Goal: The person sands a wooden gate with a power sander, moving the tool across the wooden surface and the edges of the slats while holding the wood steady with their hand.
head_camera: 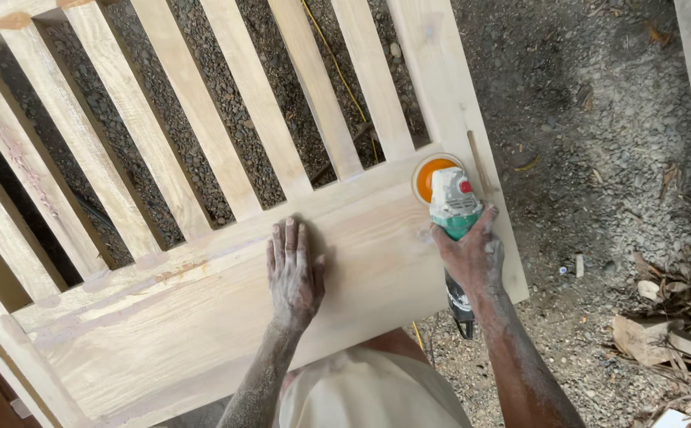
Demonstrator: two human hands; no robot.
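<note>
Two hands | right hand (472, 257) grip closed on angle grinder (450, 208) | left hand (292, 273) flat, open on wooden panel (202, 317) | slats (195, 103) beyond

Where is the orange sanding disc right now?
In the head view, the orange sanding disc sits right of centre on the wooden panel, by the slats, on the angle grinder the right hand holds.
</note>
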